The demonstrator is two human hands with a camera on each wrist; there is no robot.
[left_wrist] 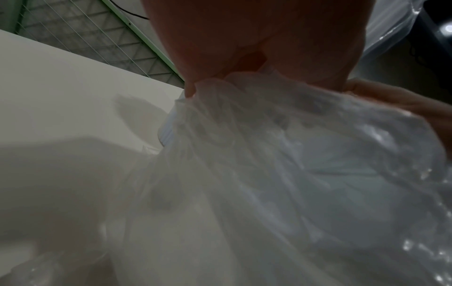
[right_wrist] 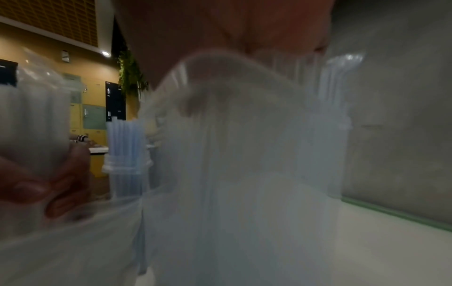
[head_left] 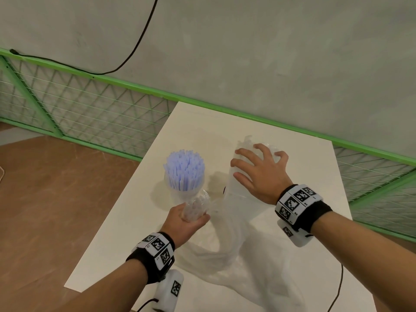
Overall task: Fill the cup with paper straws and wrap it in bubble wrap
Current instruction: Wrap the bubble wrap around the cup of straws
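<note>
- Nearest, at the lower middle of the head view, the wrap (head_left: 227,251) trails in a loose twisted band across the worktop (head_left: 126,239) toward the bottom edge of the frame.
- The left hand (head_left: 184,224), at lower centre, has its grip closed round a gathered end of the wrap, bunched into a tight wad between thumb and fingers; the left wrist view shows the film fanning out from that fist.
- Just beyond the left hand, at centre left, the cup (head_left: 185,190) stands upright on the worktop, packed with straws (head_left: 184,167) that rise well above its rim. The filling looks done.
- At centre right the right hand (head_left: 258,172) is spread, fingers curved over the upper part of the wrap where it stands up off the worktop; its grip is wide, and thumb and fingers clasp the film at its top.
- The wrap stands beside the cup, not around it. The bunched end is close to the cup's near side, but whether it touches I cannot tell.
- What is left, in my judgement, is the whole wrapping step: bringing the sheet round the cup and closing it over.
- Farthest, a green rail (head_left: 225,110) runs along the worktop's back edge against the grey wall.
</note>
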